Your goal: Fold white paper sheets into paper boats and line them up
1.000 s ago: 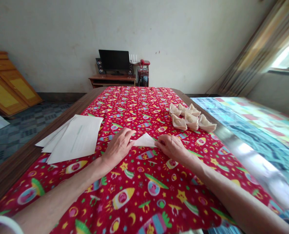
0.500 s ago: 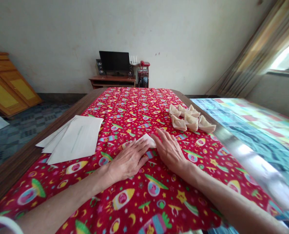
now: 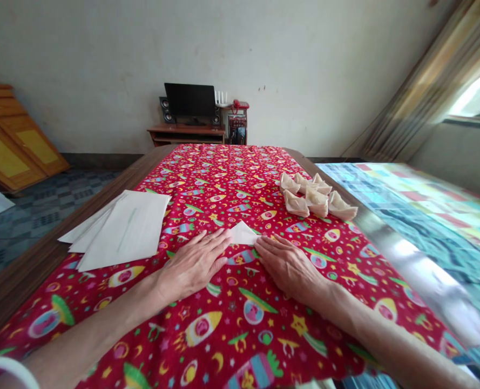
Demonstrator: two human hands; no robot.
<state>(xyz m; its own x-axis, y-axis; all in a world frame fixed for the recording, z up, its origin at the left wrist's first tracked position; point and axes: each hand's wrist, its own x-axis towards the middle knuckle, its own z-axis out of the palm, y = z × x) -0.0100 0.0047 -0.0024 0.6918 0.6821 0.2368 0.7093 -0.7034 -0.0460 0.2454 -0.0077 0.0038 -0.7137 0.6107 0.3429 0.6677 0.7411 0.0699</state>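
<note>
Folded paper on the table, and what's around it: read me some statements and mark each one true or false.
1. The small folded paper lies between the left hand and the right hand. True.
2. The flat white sheets overlap one another. True.
3. The right hand is curled into a fist. False: its fingers are stretched out, tips at the paper's edge.
4. The cloth is plain blue. False: it is red, printed with rockets and stars.
5. The monitor has a dark screen. True.
6. The cluster of folded pieces sits left of the flat sheets. False: it sits to their right.
</note>
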